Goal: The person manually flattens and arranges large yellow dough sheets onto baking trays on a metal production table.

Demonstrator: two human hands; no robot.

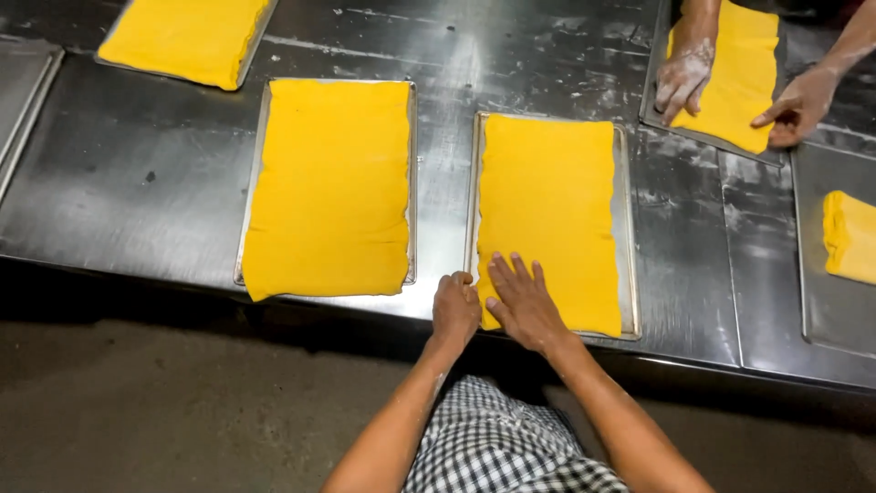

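Note:
A yellow dough sheet [552,210] lies flat in a metal tray [625,228] right in front of me. My right hand [522,303] presses palm-down, fingers spread, on the sheet's near left corner. My left hand [455,309] is curled at the tray's near left edge, fingers folded against the rim and the dough's edge; whether it grips anything is unclear. To the left, a second tray [260,164] holds another yellow dough sheet [333,187] that fills it and droops over its near edge.
Everything rests on a steel table [137,173], with dark floor below its near edge. A third dough sheet [187,36] lies at the far left. At the far right another person's floured hands [684,82] press a dough sheet [739,78]. A folded dough piece [850,237] sits at the right edge.

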